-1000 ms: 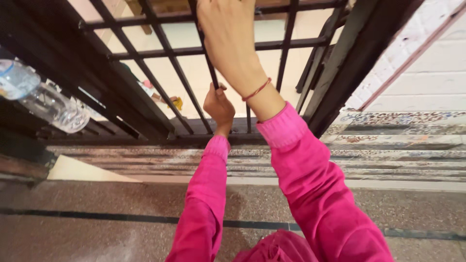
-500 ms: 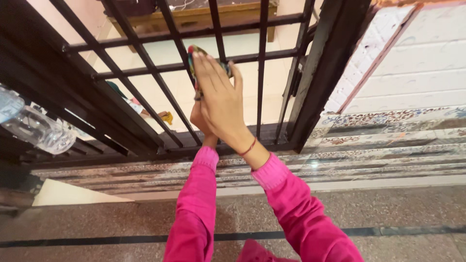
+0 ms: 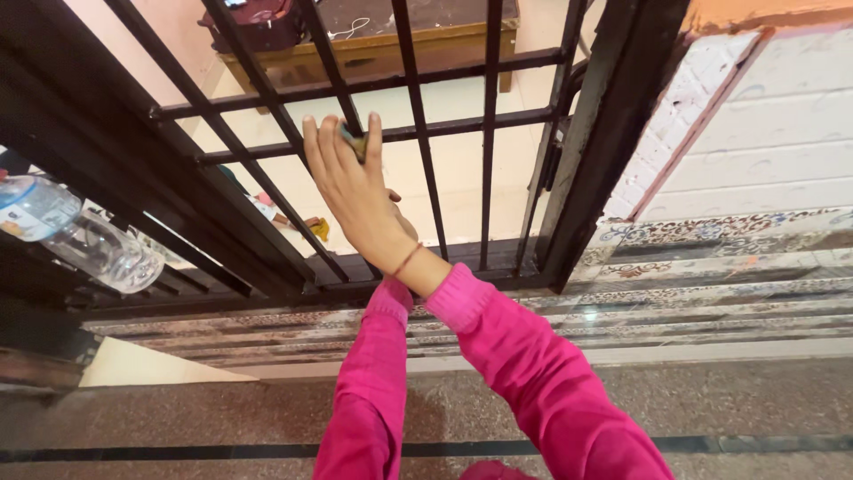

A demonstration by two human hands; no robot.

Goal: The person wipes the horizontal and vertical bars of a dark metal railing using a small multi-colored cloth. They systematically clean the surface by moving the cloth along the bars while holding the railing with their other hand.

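At frame centre, the right hand (image 3: 355,191) presses a green scrubbing pad (image 3: 353,140) against a black gate bar (image 3: 330,67), fingers extended; the left hand is hidden behind it, grip unclear

A clear plastic bottle (image 3: 84,236) lies tilted at the far left, well apart from the right hand (image 3: 355,191) and lower than the fingers pressed against the grille. It is round, see-through and seems empty. A label (image 3: 27,209) wraps its upper end, mostly white and pale blue with a small orange patch at its lower edge. What the hand presses on the bar is small, green and yellow, possibly a sponge rather than a pack. No signs or screens show.
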